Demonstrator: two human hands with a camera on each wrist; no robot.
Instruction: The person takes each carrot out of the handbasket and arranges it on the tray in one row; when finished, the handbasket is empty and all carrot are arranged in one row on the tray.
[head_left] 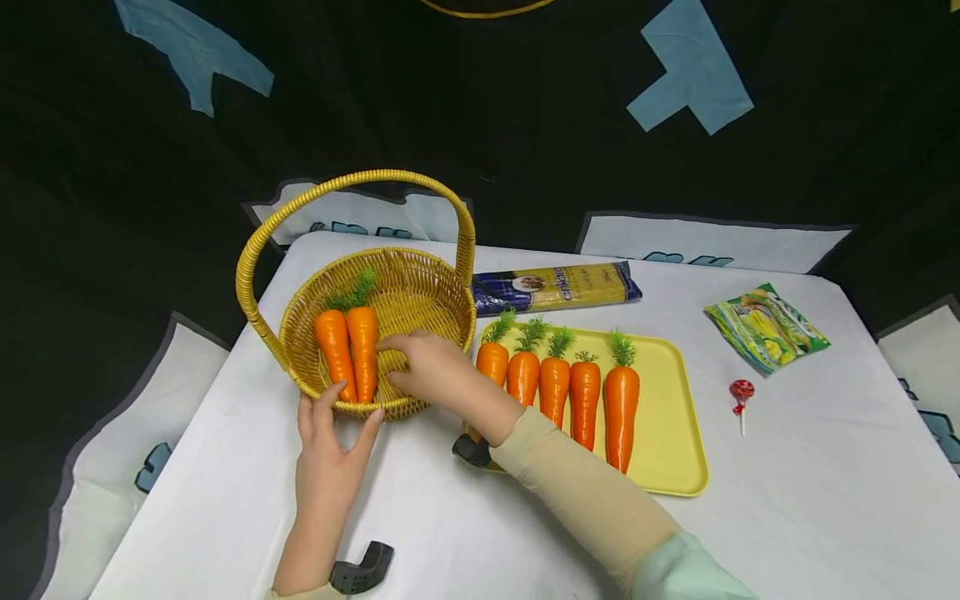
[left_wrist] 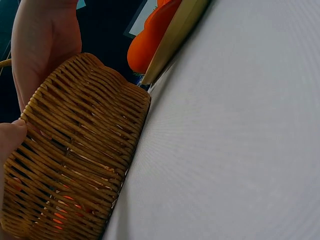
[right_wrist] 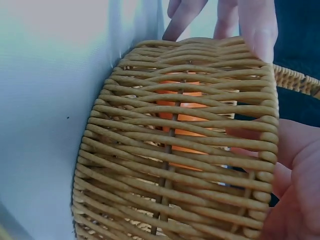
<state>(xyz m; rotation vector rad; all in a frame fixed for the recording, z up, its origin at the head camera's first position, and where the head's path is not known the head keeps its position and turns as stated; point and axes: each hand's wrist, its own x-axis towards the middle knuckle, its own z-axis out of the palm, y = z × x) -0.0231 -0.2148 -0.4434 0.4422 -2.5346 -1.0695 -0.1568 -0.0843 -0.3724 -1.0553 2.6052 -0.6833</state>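
Note:
A yellow wicker basket (head_left: 420,287) with a tall arched handle stands at the left of the table. Two orange carrots (head_left: 364,354) with green tops lie side by side in its left half. My left hand (head_left: 330,475) holds the basket's front rim, a fingertip close to the carrots; the right wrist view shows its thumb (right_wrist: 264,45) on the rim. Reaching inside over the right rim, my right hand (head_left: 438,371) has its fingers extended beside the right-hand carrot, with a gap between index finger and thumb. Woven cane hides part of this hand in the right wrist view.
Right of the basket, a yellow tray (head_left: 675,417) bears several more carrots (head_left: 585,400), partly covered by my right forearm. A blue and yellow pasta packet (head_left: 577,285) lies behind it. Farther right are a green packet (head_left: 768,329) and a red lollipop (head_left: 742,390).

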